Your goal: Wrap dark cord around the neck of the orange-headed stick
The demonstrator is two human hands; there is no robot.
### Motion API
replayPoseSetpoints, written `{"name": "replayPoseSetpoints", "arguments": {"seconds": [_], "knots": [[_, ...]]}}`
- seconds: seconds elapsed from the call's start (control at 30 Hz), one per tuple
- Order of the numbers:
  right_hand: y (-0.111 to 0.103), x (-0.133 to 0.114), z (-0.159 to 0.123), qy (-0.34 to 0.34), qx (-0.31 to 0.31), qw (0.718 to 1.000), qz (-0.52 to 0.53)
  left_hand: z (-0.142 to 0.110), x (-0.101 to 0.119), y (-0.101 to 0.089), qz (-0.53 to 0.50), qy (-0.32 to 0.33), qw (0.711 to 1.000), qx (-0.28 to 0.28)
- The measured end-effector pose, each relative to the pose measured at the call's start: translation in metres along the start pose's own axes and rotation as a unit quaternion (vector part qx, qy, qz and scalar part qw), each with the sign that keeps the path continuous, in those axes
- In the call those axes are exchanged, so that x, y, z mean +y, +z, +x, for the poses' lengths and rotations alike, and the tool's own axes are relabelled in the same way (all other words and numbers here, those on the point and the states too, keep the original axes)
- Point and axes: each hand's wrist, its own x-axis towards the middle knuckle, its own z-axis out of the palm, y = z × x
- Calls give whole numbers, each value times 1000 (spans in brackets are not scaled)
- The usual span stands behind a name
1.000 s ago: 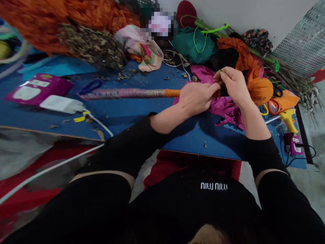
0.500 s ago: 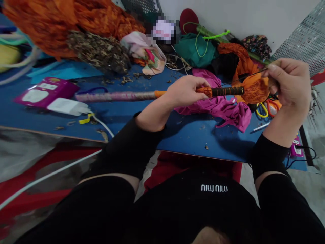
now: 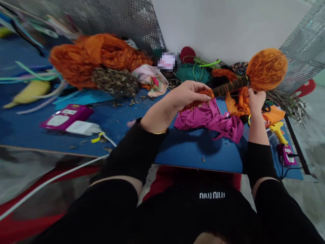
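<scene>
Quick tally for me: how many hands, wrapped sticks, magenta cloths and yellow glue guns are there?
Hands, left hand and right hand: 2
Wrapped stick: 1
Magenta cloth: 1
Yellow glue gun: 1
Total: 5

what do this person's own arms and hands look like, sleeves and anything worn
Both arms wear snug, plain black sleeves ending partway down the forearm, with a gap near each elbow. The left hand and right hand are ungloved. A thin gold-coloured bracelet shows at the left sleeve's edge.
</scene>
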Motion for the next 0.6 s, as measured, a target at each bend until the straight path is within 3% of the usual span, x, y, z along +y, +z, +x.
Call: {"name": "replayPoseSetpoints", "arguments": {"seconds": [0.1, 0.17, 0.23, 0.33, 0.43, 0.5, 0.6], "knots": [[-3, -15, -15, -27, 18, 996, -82, 3, 6, -2, -51, -9, 999, 11], [2, -30, -27, -102, -39, 994, 30, 4, 8, -4, -95, -16, 995, 19], [14, -48, -41, -154, -106, 964, 187, 6, 9, -6, -128, -23, 991, 26], [34, -79, -61, -139, -202, 920, 307, 8, 9, -10, -163, -30, 986, 24], [46, -108, -73, -119, -282, 898, 316, 12, 6, -19, -201, -36, 979, 9], [46, -119, -76, -108, -289, 900, 308, 15, 3, -27, -225, -45, 973, -1], [44, -123, -77, -118, -209, 910, 339, 17, -1, -38, -266, -50, 962, -20]]}}
